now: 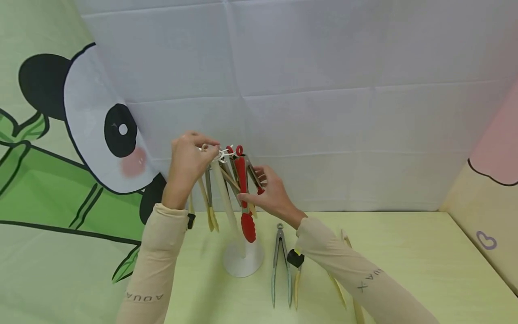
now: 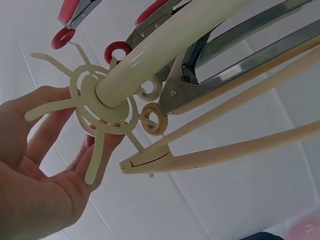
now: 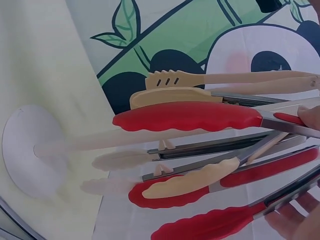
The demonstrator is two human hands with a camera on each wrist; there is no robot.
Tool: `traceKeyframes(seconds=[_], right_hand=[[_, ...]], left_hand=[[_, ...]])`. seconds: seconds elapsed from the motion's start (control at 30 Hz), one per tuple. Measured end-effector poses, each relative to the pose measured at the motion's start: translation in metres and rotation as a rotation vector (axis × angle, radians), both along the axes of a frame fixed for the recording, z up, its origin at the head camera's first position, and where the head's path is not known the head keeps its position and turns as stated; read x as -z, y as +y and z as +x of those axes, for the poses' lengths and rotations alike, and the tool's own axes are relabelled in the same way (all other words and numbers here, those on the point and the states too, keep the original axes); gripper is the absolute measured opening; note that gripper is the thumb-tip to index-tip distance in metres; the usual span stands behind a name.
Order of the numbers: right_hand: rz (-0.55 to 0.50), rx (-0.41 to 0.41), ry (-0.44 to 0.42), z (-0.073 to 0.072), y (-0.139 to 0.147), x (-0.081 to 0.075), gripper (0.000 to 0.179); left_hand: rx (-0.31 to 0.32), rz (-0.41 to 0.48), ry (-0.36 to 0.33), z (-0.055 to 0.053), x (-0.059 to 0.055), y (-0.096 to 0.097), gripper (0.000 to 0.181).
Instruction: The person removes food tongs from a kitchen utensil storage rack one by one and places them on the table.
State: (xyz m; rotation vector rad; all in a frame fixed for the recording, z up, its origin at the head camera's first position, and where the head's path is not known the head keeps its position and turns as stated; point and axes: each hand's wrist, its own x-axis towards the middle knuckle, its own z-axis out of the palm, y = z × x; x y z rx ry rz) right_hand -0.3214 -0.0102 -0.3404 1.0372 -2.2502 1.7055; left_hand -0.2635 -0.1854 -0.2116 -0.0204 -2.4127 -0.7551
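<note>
A white stand [image 1: 241, 258] with a round base and a pole carries several tongs on the hooks around its top. At that top, my left hand [image 1: 188, 164] pinches the hooked ring [image 2: 102, 127] between thumb and fingers. My right hand [image 1: 272, 194] grips red-tipped tongs [image 1: 248, 227] that hang spread, its thumb on one arm and its fingers on the other. Their red loop [image 2: 63, 38] is close to a hook's tip; whether it is over the hook I cannot tell. Beige tongs [image 2: 240, 160] and other metal tongs hang beside them.
On the table [image 1: 404, 252] lie grey-green tongs [image 1: 280, 252], right of the stand's base. Further tongs [image 1: 337, 288] lie partly behind my right forearm. A white cloth [image 1: 315, 121] hangs behind the stand, and a panda-print cloth [image 1: 93, 135] is at the left.
</note>
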Motion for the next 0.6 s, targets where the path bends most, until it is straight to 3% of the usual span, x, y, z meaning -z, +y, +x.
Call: traceKeyframes(seconds=[0.2,0.6], right_hand=[[-0.023,-0.010,0.020,0.000,0.008,-0.006,0.064],[-0.032,-0.006,0.042,0.004,0.021,-0.011,0.063]], left_hand=[[-0.018,-0.020,0.054,-0.003,0.003,0.004,0.012],[-0.033,0.041,0.128,-0.003,0.006,-0.001,0.015]])
